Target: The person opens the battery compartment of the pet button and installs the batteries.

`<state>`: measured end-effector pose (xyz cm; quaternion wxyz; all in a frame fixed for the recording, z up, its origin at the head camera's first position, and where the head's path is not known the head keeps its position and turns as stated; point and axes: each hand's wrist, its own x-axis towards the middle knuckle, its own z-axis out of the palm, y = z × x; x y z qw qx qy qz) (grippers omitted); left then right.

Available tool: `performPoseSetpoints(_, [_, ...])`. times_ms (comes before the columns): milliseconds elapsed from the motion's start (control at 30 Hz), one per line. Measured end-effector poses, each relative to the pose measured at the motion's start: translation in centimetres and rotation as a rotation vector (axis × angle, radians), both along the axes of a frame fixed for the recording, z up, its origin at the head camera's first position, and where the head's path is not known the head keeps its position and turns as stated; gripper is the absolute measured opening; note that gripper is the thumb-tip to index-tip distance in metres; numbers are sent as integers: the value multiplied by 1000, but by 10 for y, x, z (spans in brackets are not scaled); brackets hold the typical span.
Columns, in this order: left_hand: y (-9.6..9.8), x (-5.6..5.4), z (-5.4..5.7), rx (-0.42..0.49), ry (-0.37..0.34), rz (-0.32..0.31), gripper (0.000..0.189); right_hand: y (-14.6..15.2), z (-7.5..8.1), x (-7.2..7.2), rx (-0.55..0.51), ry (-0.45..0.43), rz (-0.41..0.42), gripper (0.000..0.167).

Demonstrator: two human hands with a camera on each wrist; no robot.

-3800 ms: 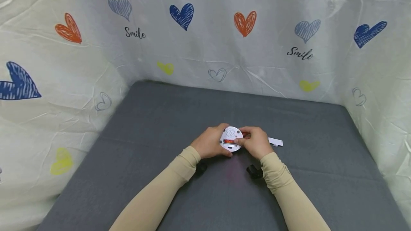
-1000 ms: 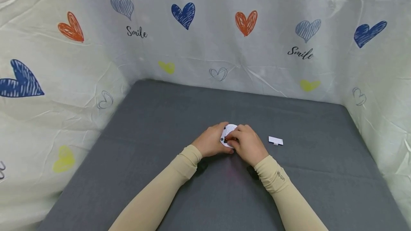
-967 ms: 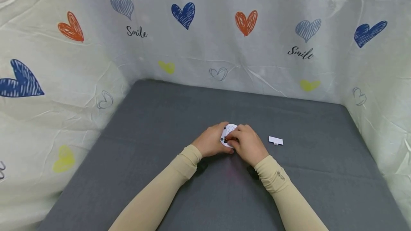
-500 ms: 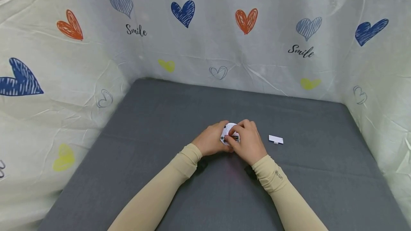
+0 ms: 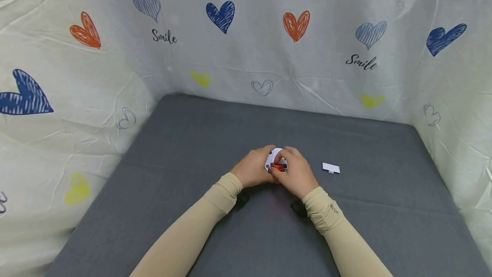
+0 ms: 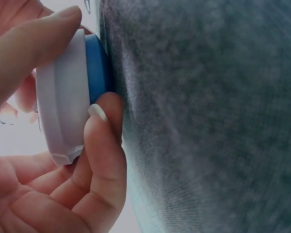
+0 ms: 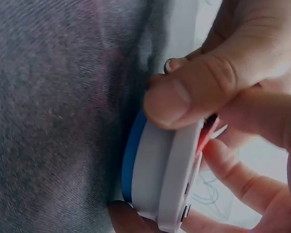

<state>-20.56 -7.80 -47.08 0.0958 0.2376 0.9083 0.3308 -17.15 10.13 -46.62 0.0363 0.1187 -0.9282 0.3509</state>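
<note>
My left hand [image 5: 251, 169] grips a round white device [image 5: 268, 162] with speaker holes by its rim, the holed side up. In the left wrist view the device [image 6: 65, 97] has a blue face toward the cloth. Red batteries [image 5: 279, 167] show at its battery compartment. Curled over them is my right hand [image 5: 299, 175], its thumb and index finger pinching at a battery. In the right wrist view a red battery [image 7: 206, 133] sticks up above the device's face at a tilt. The fingers hide much of the compartment. A white battery cover [image 5: 331, 167] lies apart, to the right.
A dark grey cloth [image 5: 230, 131] covers the table. White curtains [image 5: 246, 54] printed with hearts stand behind and at both sides. Dark objects [image 5: 298, 208] show beneath the wrists.
The right hand has come from the device's right edge to over the compartment. Its fingers have shifted in the last second, and more of the red batteries shows now. The left hand keeps its grip.
</note>
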Motion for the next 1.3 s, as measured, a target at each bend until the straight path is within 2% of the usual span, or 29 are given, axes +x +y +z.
performPoseSetpoints(233, [0,0,-1,-17,4,-3,79,1,-2,0,-16,16,2,18])
performPoseSetpoints(600, [3,0,2,1,-9,2,82,1,-2,-2,-95,-42,-25,18])
performPoseSetpoints(833, [7,2,4,-10,-12,-7,80,2,0,-2,-97,-61,-67,32])
performPoseSetpoints(1133, [11,5,4,-45,16,-31,87,6,3,-3,-99,-138,-150,46])
performPoseSetpoints(1300, [7,4,4,-28,-4,-8,89,5,1,-3,-84,-138,-127,44])
